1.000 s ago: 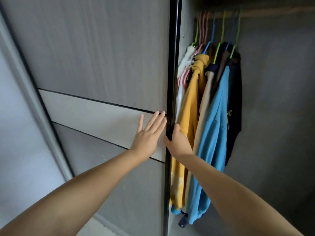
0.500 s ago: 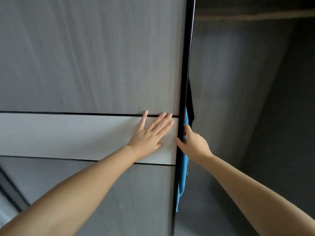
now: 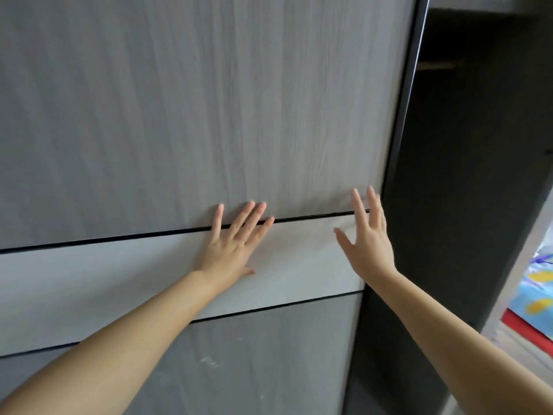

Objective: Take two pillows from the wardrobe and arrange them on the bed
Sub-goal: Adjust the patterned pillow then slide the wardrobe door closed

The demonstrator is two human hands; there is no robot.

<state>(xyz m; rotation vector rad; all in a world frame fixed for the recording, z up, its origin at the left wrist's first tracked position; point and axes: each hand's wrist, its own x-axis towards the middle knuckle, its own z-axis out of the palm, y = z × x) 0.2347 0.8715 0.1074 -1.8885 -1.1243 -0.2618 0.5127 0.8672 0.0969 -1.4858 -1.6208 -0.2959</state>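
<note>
Your left hand (image 3: 232, 245) lies flat, fingers spread, on the sliding wardrobe door (image 3: 179, 115), its palm on the pale band (image 3: 89, 283) and its fingertips across the black groove above. Your right hand (image 3: 366, 242) is open too, fingers splayed, near the door's dark right edge (image 3: 401, 145); whether it touches the panel can't be told. Neither hand grips anything. Beyond that edge the wardrobe interior (image 3: 454, 205) is dark, and no pillows show. Far right, bright patterned fabric (image 3: 535, 295) is visible.
</note>
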